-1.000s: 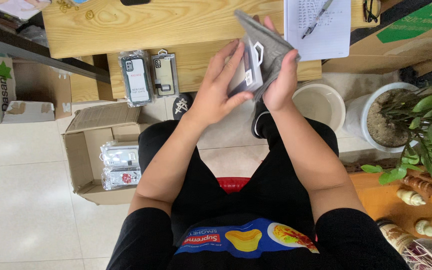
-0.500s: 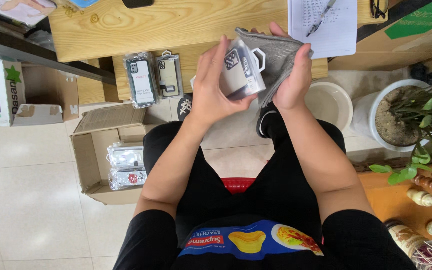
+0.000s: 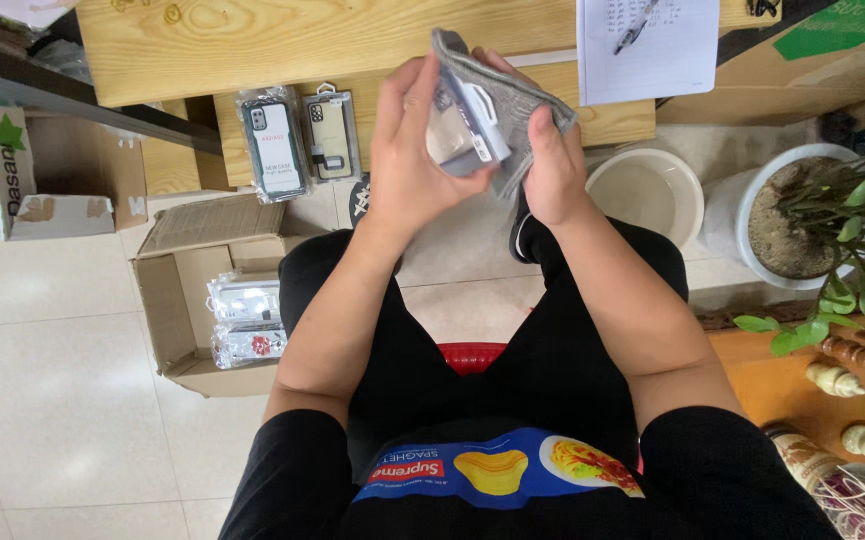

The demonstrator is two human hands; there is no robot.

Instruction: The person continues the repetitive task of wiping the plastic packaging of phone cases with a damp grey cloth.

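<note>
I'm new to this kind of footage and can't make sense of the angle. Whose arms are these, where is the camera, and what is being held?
The camera sits on a seated person's head and looks down, so you see their own arms, lap and the floor. The left hand and right hand together hold a grey pouch, with a packaged phone case partly in it. On the wooden bench ahead lie two more packaged phone cases and a sheet of paper with a pen. To their left, an open cardboard box on the floor holds more packets. On the right stand a potted plant and a pale bowl.

Black short-sleeved shirt with colourful food print, black trousers.
</note>
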